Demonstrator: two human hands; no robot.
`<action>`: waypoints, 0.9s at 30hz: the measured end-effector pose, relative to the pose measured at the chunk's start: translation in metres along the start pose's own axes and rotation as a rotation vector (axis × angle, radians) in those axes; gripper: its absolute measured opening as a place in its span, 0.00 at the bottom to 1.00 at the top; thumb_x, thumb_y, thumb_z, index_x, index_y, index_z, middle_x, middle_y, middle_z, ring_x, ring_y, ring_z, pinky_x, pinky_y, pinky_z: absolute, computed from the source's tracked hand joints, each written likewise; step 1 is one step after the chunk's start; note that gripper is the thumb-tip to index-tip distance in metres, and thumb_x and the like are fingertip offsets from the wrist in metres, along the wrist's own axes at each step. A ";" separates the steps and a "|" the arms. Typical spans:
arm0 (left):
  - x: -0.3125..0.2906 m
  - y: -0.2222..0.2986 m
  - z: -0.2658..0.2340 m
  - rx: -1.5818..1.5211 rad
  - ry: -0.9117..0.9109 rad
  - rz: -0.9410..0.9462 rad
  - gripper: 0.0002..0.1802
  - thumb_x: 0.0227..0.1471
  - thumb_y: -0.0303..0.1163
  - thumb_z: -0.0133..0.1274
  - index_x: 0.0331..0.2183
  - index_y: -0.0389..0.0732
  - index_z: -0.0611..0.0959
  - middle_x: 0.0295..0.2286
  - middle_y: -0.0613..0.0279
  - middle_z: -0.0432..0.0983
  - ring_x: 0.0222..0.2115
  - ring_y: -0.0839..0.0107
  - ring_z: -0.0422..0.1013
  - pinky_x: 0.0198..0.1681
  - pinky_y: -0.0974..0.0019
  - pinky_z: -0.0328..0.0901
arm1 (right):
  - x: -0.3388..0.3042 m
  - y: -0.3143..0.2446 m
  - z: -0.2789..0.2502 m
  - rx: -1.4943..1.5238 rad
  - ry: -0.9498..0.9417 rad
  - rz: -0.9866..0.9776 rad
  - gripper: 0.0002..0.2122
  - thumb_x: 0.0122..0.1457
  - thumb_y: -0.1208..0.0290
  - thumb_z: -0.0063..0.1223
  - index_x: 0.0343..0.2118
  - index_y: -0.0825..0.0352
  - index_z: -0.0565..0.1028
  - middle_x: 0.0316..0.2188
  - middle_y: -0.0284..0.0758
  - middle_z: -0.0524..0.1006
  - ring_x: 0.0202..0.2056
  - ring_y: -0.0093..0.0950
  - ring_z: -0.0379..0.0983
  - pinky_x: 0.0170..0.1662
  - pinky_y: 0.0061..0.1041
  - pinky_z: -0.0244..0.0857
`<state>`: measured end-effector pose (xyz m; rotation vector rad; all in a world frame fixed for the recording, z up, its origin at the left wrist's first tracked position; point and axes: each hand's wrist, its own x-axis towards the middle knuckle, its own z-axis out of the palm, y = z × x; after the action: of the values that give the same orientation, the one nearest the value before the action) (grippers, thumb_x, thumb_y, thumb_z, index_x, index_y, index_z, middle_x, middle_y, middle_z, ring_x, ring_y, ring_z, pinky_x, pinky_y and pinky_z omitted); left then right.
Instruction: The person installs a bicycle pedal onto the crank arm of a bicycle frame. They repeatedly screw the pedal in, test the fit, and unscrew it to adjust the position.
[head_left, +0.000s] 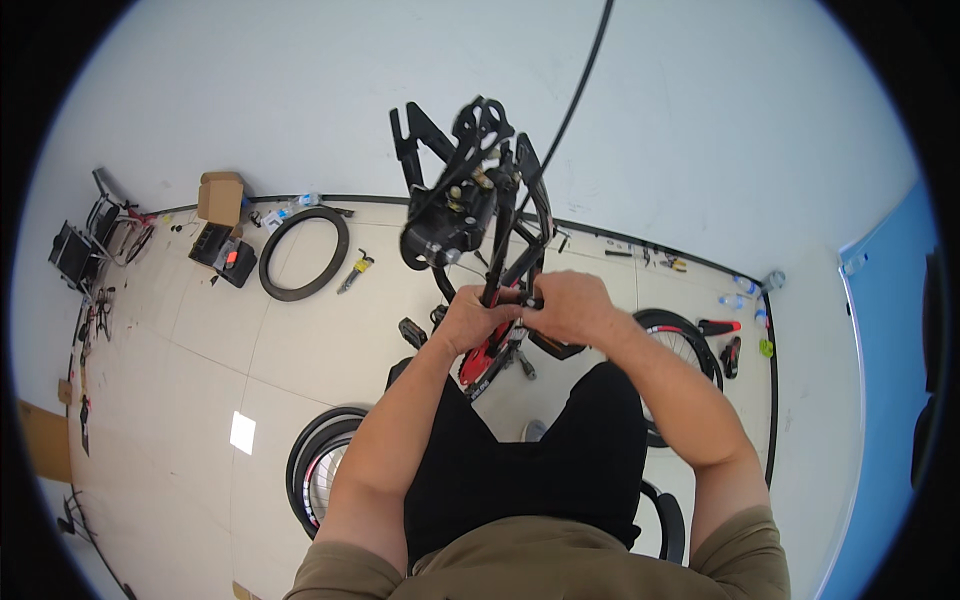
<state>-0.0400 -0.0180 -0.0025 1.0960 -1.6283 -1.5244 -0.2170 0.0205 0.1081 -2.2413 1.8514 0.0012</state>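
A black bicycle frame stands tilted in front of me, without wheels fitted. Its upper end carries a bulky black assembly, a little blurred. A red chainring or guard and pedals show lower down. My left hand is closed round a dark tube of the frame. Beside it my right hand is closed on a dark part of the same frame; its fingertips are mostly hidden. The two thumbs nearly meet. A black cable rises past the frame toward the top of the view.
Wheels with tyres lie near my left leg and right leg. A loose tyre, a yellow-handled tool, and an open cardboard box sit at the far left. Tools and bottles line the wall at right.
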 end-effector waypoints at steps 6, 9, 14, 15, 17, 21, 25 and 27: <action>-0.003 0.007 0.003 -0.012 -0.010 0.012 0.15 0.51 0.28 0.66 0.42 0.33 0.87 0.31 0.65 0.83 0.31 0.81 0.73 0.39 0.72 0.69 | 0.002 -0.001 0.012 0.031 0.070 -0.009 0.14 0.54 0.62 0.54 0.27 0.70 0.81 0.27 0.47 0.80 0.35 0.46 0.79 0.45 0.44 0.68; -0.007 0.020 0.006 -0.034 -0.014 -0.023 0.15 0.52 0.28 0.66 0.41 0.33 0.87 0.30 0.65 0.83 0.31 0.81 0.73 0.39 0.72 0.69 | 0.003 0.009 0.016 0.075 0.072 -0.040 0.14 0.54 0.63 0.54 0.26 0.71 0.80 0.26 0.48 0.80 0.34 0.46 0.78 0.45 0.45 0.67; -0.007 0.016 0.003 -0.048 -0.017 -0.006 0.15 0.52 0.28 0.66 0.42 0.33 0.87 0.30 0.65 0.83 0.31 0.81 0.73 0.39 0.72 0.69 | 0.006 0.008 0.021 -0.020 0.079 -0.092 0.14 0.56 0.62 0.54 0.26 0.69 0.81 0.26 0.46 0.80 0.35 0.45 0.79 0.47 0.43 0.65; -0.007 0.015 0.003 -0.044 -0.017 -0.015 0.15 0.52 0.28 0.66 0.42 0.33 0.87 0.30 0.65 0.83 0.31 0.81 0.73 0.39 0.72 0.69 | 0.006 0.008 0.023 -0.052 0.090 -0.104 0.14 0.56 0.61 0.54 0.26 0.69 0.81 0.26 0.46 0.81 0.34 0.44 0.79 0.47 0.42 0.65; -0.005 0.011 0.003 -0.041 -0.003 -0.009 0.15 0.52 0.28 0.65 0.42 0.34 0.87 0.30 0.66 0.82 0.31 0.81 0.72 0.38 0.72 0.69 | 0.006 0.006 0.024 -0.108 0.107 -0.129 0.14 0.57 0.61 0.54 0.26 0.68 0.81 0.25 0.45 0.81 0.34 0.43 0.79 0.46 0.41 0.64; 0.000 0.002 0.004 -0.047 0.004 0.025 0.14 0.52 0.27 0.64 0.42 0.34 0.87 0.30 0.67 0.82 0.30 0.82 0.72 0.37 0.73 0.68 | 0.006 0.006 0.026 -0.176 0.127 -0.171 0.14 0.57 0.61 0.53 0.25 0.68 0.80 0.25 0.44 0.81 0.33 0.41 0.79 0.44 0.40 0.64; 0.000 0.007 0.005 -0.039 -0.004 -0.032 0.14 0.52 0.27 0.64 0.42 0.34 0.87 0.30 0.67 0.82 0.30 0.83 0.72 0.37 0.73 0.68 | 0.008 0.012 0.026 -0.143 0.121 -0.198 0.14 0.57 0.61 0.52 0.24 0.67 0.80 0.23 0.43 0.80 0.31 0.42 0.79 0.43 0.41 0.65; 0.000 0.002 0.003 -0.073 -0.004 -0.023 0.13 0.53 0.27 0.64 0.42 0.34 0.87 0.30 0.67 0.82 0.31 0.82 0.72 0.37 0.73 0.68 | 0.011 0.016 0.030 -0.085 0.147 -0.219 0.15 0.57 0.61 0.53 0.24 0.69 0.80 0.22 0.45 0.79 0.31 0.44 0.79 0.41 0.41 0.66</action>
<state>-0.0431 -0.0169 -0.0006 1.0764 -1.5549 -1.5896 -0.2261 0.0126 0.0746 -2.5550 1.6922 -0.1277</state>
